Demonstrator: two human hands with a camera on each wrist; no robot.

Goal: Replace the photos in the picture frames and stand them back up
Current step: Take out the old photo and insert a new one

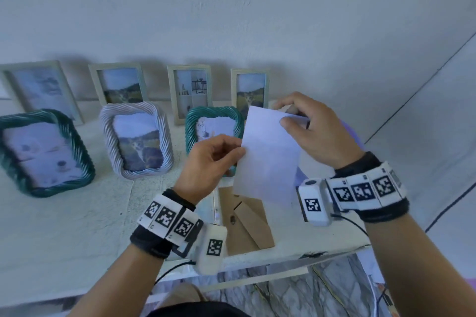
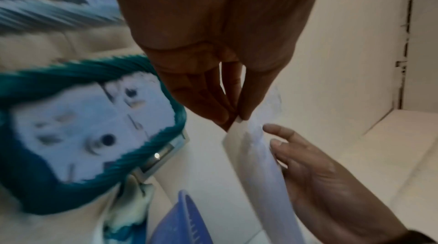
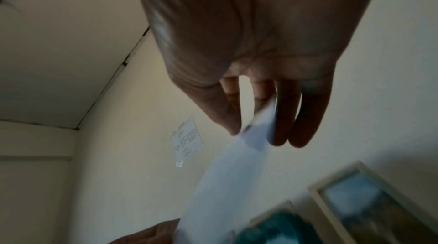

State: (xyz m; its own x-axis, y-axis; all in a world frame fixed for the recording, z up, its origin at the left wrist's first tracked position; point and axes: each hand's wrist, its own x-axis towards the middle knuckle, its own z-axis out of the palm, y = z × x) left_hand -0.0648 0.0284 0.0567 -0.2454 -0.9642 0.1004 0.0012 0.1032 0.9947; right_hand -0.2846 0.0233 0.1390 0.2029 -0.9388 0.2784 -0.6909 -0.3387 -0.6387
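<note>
I hold a white photo sheet (image 1: 270,152) upright above the table, its blank back toward me. My left hand (image 1: 219,154) pinches its left edge between thumb and fingers, and the left wrist view shows that pinch on the sheet (image 2: 258,154). My right hand (image 1: 296,116) pinches the top right corner; the right wrist view shows the sheet (image 3: 237,173) between thumb and fingers. A brown cardboard frame back (image 1: 247,224) with its stand flap lies flat on the table below the sheet. A small teal rope frame (image 1: 195,121) stands partly hidden behind my hands.
Several pale wooden frames (image 1: 189,92) lean against the wall at the back. A large teal rope frame (image 1: 43,152) and a white rope frame (image 1: 136,139) stand in front of them. The table's front edge (image 1: 296,256) is close to me. A purple object (image 2: 180,220) sits at the right.
</note>
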